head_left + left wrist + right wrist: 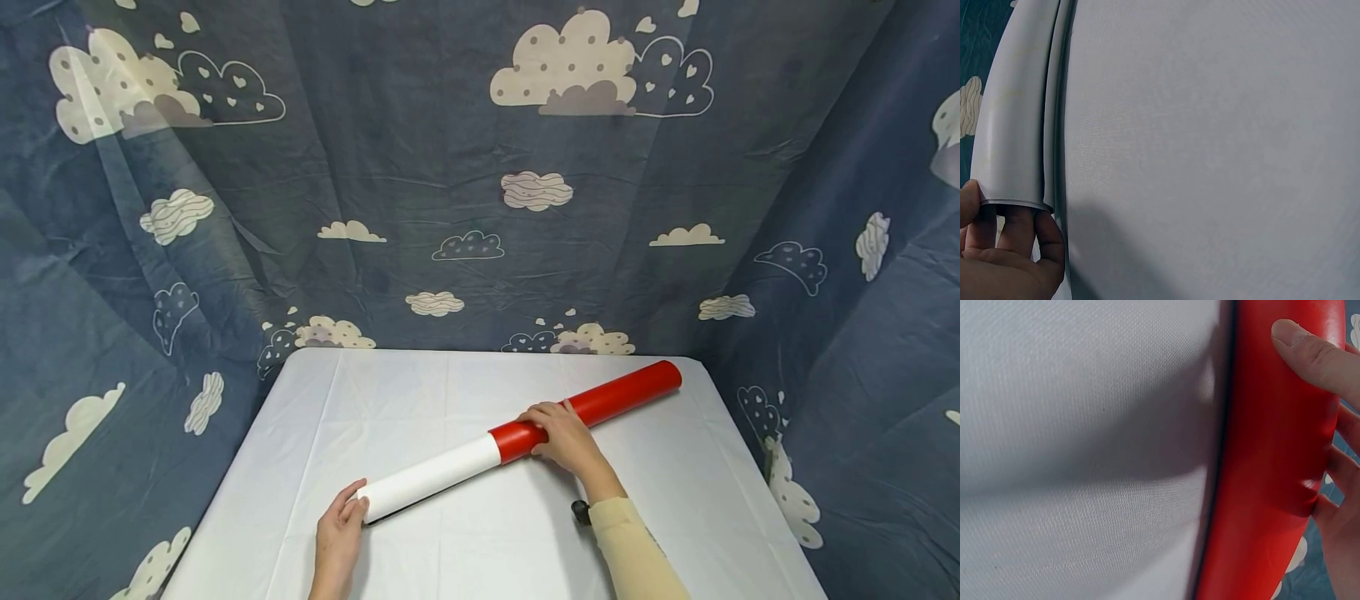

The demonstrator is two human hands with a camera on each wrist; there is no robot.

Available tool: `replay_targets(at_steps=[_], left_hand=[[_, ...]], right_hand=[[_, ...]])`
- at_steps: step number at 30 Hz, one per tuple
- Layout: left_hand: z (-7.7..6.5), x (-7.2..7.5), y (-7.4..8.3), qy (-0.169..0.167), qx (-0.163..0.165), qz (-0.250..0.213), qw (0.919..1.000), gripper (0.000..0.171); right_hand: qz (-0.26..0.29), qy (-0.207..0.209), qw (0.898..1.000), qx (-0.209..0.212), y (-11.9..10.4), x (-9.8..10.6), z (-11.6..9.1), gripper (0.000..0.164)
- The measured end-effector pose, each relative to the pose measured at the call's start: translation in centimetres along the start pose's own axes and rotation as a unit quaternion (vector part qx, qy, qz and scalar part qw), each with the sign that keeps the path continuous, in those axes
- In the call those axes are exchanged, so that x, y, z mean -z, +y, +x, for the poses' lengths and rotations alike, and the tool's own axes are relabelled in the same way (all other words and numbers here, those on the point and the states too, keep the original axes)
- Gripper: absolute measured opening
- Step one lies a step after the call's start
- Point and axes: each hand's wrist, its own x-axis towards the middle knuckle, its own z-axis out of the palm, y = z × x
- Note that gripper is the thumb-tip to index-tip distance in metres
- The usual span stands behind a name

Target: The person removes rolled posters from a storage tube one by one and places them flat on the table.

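A long roll lies diagonally across the table, white (431,477) toward the near left and red (626,393) toward the far right. The two colours meet at a straight seam; whether one part slides into the other I cannot tell. My left hand (337,533) pinches the white end. In the left wrist view its fingers reach into the open end of the white roll (1015,125), thumb outside, and a lengthwise overlapping edge shows. Over the red part, my right hand (570,442) grips with the thumb on the near side; the red surface (1272,462) dents beside the fingers.
A white cloth covers the table (420,392). Dark blue cloud-patterned curtains (420,183) hang behind it and along both sides. A small round black object (581,512) shows at the right wrist.
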Motion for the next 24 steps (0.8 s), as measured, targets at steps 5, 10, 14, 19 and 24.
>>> replay_targets(at_steps=[5,10,14,19,24], left_hand=[[0.09,-0.10,-0.17,0.006,0.009,-0.007,0.9999,0.040],[0.06,-0.06,-0.44,0.006,0.008,-0.017,0.9998,0.040],[0.03,0.00,-0.47,0.008,0.007,-0.018,0.9998,0.040],[0.03,0.11,-0.46,0.010,0.010,-0.027,0.9995,0.041],[0.05,0.27,-0.39,0.009,0.017,-0.034,0.9992,0.041]], right_hand=[[-0.011,0.007,1.000,0.003,0.01,0.07,-0.07,0.058],[-0.007,0.001,1.000,-0.002,-0.05,0.21,-0.11,0.059],[-0.008,-0.001,1.000,-0.007,-0.03,0.24,-0.08,0.059],[-0.015,-0.001,1.000,-0.009,0.02,0.25,-0.08,0.058],[-0.017,-0.003,1.000,-0.008,0.08,0.32,-0.08,0.058]])
